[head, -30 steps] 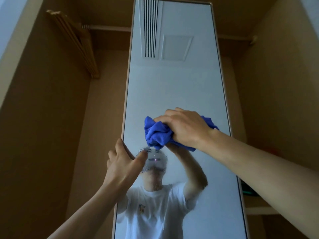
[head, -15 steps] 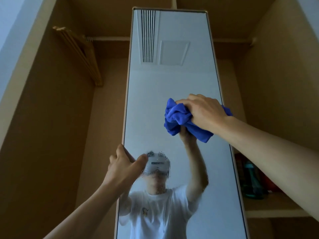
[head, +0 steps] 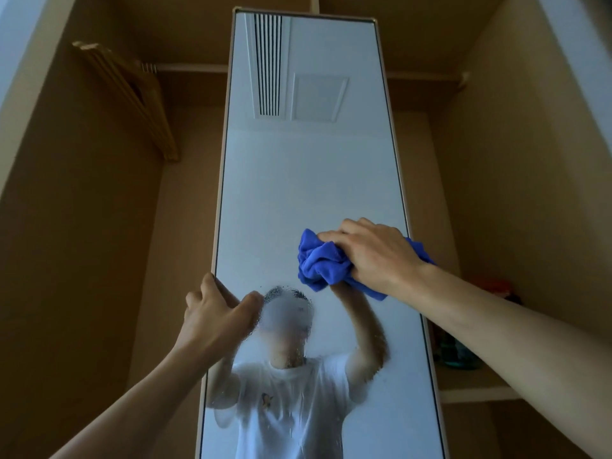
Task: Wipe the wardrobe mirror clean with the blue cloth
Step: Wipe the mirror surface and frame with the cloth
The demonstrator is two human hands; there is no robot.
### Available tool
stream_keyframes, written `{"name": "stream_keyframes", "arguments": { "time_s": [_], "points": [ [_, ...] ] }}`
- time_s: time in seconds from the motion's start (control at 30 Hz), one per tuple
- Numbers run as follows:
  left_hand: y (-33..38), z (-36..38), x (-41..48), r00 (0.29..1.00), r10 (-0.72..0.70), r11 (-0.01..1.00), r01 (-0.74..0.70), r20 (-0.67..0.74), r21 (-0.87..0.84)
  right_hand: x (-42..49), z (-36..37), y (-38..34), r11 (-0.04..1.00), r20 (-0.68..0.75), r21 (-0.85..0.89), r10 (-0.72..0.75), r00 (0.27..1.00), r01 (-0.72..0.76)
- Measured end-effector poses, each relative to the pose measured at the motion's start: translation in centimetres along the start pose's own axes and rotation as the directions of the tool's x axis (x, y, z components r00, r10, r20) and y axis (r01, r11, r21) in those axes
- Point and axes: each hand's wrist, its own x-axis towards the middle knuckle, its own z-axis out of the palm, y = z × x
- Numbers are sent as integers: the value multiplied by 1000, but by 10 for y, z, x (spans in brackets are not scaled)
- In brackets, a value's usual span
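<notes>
A tall narrow mirror (head: 308, 180) stands upright in the middle of the open wardrobe. My right hand (head: 374, 253) grips a bunched blue cloth (head: 323, 265) and presses it against the glass near the mirror's right edge, at mid height. My left hand (head: 217, 313) holds the mirror's left edge, fingers curled round the frame and thumb on the glass. Water droplets and smears cover the lower glass below the cloth; the upper glass looks even. The mirror reflects a person in a white T-shirt.
Wooden hangers (head: 132, 101) hang on a rail at the upper left. The wardrobe's brown side walls stand close on both sides. A shelf (head: 477, 390) at the lower right carries a teal bottle (head: 458, 354) and a red object (head: 493, 283).
My right hand carried the cloth up and to the right, then came back down a little along the right edge. My left hand kept its hold on the left edge.
</notes>
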Motion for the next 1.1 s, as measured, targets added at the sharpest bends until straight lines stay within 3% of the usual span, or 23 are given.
{"name": "stream_keyframes", "arguments": {
  "time_s": [0.37,0.6,0.8,0.9,1.1],
  "points": [
    [-14,9,15,999,33,999,-33,-3,20,21,-34,69,950,-92,-119,281,955,-290],
    [-11,18,20,999,4,1000,-5,-34,-15,-20,-23,51,970,-16,46,239,971,-238],
    [-14,18,16,1000,18,1000,-17,-20,4,-37,-8,41,958,-27,13,287,957,-287],
    [-14,16,16,1000,20,1000,-20,4,-2,-31,-1,45,917,-46,9,399,916,-399],
    [-16,15,19,1000,25,1000,-24,-18,4,-8,1,68,752,-208,200,659,723,-628]
  ]
}}
